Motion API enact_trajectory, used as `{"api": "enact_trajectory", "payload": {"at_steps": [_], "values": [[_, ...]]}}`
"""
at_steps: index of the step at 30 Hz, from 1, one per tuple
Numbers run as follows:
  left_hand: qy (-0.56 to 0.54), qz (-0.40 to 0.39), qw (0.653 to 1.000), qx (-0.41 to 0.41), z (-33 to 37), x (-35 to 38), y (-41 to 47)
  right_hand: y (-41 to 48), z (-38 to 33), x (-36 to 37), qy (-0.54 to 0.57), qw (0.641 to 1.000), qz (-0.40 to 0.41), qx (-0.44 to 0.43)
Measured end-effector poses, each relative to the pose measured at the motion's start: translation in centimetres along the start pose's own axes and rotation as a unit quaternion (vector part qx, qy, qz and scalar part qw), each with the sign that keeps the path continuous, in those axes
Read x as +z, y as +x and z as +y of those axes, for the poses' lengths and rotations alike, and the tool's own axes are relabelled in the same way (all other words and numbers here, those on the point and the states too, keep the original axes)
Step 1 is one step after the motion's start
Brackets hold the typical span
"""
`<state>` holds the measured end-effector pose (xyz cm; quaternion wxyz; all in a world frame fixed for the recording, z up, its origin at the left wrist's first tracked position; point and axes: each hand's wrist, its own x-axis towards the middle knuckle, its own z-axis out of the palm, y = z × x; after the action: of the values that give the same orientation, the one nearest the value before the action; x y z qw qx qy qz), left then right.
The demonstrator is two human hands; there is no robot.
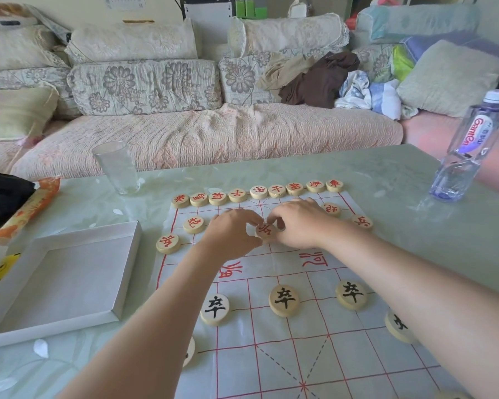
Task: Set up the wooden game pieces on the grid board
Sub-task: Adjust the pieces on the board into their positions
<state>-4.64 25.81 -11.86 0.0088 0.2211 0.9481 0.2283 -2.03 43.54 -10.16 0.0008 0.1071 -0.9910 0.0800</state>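
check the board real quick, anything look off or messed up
Nothing spilled or broken. One black-lettered piece on the board looks far whiter than the tan piece next to it, possibly from glare. The other pieces sit in tidy rows.

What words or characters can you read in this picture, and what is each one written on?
"Ganten": label of the water bottle.
"卒", black: near piece and its neighbours.
"兵", red, upside down: red piece mid-board.
"河", red: grid board.
Far row of red characters: too small to be sure.
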Motion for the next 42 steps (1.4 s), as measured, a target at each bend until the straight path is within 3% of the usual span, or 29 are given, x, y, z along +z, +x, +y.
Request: {"api": "enact_trajectory", "payload": {"at_steps": [6,11,14,20,27,31,35,42], "values": [[0.001,0.03,0.999,0.012,0.0,0.4,-0.2,0.0,-0.2,0.3,0.012,1.0,-0.009,0.005],[-0.009,0.003,1.0,0.005,0.0,0.4,0.1,-0.1,0.0,0.2,0.004,1.0,-0.017,0.002],[0.026,-0.009,1.0,0.012,0.0,0.1,0.1,-0.3,1.1,-0.9,0.063,0.997,-0.028,0.026],[0.023,-0.02,1.0,0.003,1.4,0.0,0.2,-1.8,5.2,-3.3,0.136,0.986,0.055,0.081],[0.019,-0.042,0.999,-0.015,2.1,0.1,0.1,-3.1,8.2,-3.3,0.129,0.988,0.042,0.075],[0.028,-0.042,0.999,-0.019,2.2,0.3,0.4,-3.1,8.2,-2.7,0.115,0.991,-0.004,0.061],[0.057,-0.001,0.998,0.021,3.3,1.1,1.1,-3.1,7.5,-2.0,0.081,0.995,-0.053,0.036],[0.068,0.003,0.995,0.079,7.1,3.4,2.3,-2.5,7.9,-1.2,0.044,0.997,-0.029,0.058]]}}
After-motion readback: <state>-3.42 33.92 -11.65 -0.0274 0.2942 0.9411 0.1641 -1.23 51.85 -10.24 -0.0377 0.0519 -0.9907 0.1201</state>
